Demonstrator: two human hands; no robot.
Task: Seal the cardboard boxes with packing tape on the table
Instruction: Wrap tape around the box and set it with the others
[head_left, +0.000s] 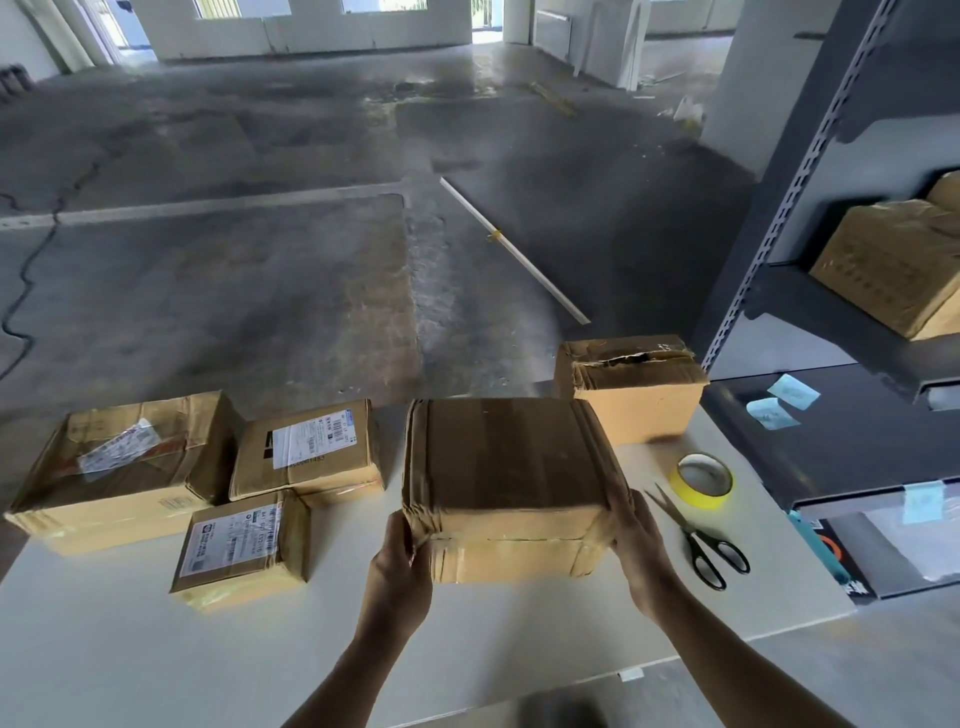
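I hold the worn cardboard box (509, 478) between both hands, in the middle of the white table (156, 649). My left hand (402, 566) grips its near left corner, with the thumb on the front face and the fingers curled round the side. My right hand (641, 556) clasps the near right corner, and its fingertips are hidden behind the box wall. The cardboard is creased, with crushed, ridged edges and glossy tape on the front. Just to the right lie black-handled scissors (698, 540) and a yellow tape roll (702, 480), lying flat. Behind them stands a smaller box (631, 389) with a torn top. At the left are three taped parcels (306, 449) with labels too blurred to read. A grey metal shelf (831, 312) at the right is cut off by the frame.
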